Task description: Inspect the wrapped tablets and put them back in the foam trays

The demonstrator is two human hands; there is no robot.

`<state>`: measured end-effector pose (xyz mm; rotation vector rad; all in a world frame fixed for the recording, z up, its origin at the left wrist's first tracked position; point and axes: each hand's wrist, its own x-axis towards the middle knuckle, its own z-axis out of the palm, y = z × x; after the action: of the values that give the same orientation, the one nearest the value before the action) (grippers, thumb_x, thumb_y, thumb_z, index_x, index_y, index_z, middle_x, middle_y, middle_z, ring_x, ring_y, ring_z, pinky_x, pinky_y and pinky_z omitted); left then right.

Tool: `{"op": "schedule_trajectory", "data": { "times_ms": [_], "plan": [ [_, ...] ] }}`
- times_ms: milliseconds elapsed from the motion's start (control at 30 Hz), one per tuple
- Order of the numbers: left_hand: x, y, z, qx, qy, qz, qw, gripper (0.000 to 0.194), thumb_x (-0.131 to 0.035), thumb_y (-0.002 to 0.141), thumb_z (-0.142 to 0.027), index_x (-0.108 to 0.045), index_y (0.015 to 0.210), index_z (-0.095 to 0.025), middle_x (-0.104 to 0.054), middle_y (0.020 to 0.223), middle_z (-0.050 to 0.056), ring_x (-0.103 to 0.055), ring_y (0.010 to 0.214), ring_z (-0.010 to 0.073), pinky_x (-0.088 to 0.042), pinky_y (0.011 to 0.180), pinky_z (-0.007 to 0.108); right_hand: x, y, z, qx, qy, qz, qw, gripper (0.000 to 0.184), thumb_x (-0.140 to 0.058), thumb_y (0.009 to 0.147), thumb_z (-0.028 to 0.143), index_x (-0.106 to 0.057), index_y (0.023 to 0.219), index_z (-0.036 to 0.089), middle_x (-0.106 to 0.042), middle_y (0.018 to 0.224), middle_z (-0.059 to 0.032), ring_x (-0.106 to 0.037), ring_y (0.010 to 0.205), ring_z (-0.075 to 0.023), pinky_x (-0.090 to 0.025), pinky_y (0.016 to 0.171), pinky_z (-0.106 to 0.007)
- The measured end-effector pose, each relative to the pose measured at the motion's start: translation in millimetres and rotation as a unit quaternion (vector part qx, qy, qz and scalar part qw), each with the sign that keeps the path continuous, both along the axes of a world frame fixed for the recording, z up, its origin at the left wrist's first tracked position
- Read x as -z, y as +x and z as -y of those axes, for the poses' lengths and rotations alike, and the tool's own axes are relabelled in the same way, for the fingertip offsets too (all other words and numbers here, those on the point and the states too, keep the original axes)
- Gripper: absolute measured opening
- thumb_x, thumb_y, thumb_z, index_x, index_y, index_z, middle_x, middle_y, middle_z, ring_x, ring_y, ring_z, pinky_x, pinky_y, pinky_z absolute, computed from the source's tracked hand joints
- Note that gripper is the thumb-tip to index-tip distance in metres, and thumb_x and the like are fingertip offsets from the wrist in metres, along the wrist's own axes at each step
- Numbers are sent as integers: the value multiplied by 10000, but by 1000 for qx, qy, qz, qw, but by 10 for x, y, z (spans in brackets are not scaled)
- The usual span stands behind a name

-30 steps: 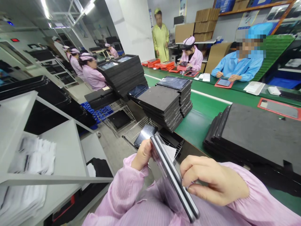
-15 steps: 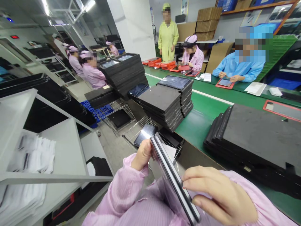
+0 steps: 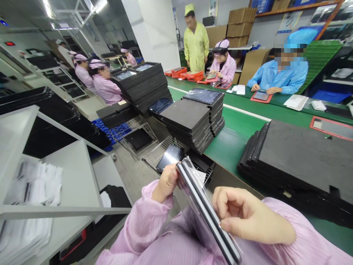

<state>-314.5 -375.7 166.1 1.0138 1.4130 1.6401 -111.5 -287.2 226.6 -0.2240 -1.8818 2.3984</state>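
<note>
Head view: the left hand [image 3: 167,180] grips two tablets [image 3: 205,213] by their far end, edges up, near the lap. The right hand [image 3: 245,213] curls at their right side; whether it pinches anything, I cannot tell. A black stack [image 3: 306,158] sits right.

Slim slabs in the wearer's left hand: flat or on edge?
On edge. The slim slabs turn their narrow, silver-banded sides up toward the camera, with the left hand gripping the far end.

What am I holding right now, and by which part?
Two thin slabs together: your left hand grips them near the far end; your right hand is at their long side.
</note>
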Motion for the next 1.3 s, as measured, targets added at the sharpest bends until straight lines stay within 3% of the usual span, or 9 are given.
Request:
{"op": "schedule_trajectory", "data": {
  "times_ms": [167,433,867,1100,1300],
  "plan": [
    [-46,14,6,-6,14,-18,1000,685,-462,629,-827,-528,554,-149,-478,468,-13,-416,436,98,-331,425,234,34,23,93,19,-35,8,999,395,-674,760,455,-388,658,203,-410,598,47,-382,512,-67,-313,455,-198],
    [-83,51,37,-1,9,-7,1000,678,-483,619,-821,-529,556,-148,-482,479,-7,-446,395,101,-344,369,228,53,35,162,49,-45,-3,998,440,-689,739,502,-386,646,197,-412,630,40,-372,508,-55,-323,451,-196],
    [-132,46,15,12,16,2,1000,671,-518,596,-816,-532,535,-148,-525,464,10,-452,389,105,-362,367,233,162,3,45,-49,-185,57,980,456,-801,652,389,-400,673,173,-472,557,87,-390,384,10,-311,364,-105],
    [-124,28,79,-4,-2,11,1000,666,-513,593,-820,-539,543,-156,-527,468,14,-441,378,107,-334,360,238,139,-46,99,-31,-167,43,984,455,-777,687,415,-386,685,182,-432,575,93,-342,401,8,-271,382,-130],
    [-63,-58,252,-65,-52,-52,995,705,-443,596,-855,-525,518,-159,-463,434,-2,-384,406,99,-310,406,239,303,-165,202,24,-91,9,996,519,-730,689,553,-356,694,194,-362,652,74,-295,533,-40,-263,490,-176]
  ]
}}
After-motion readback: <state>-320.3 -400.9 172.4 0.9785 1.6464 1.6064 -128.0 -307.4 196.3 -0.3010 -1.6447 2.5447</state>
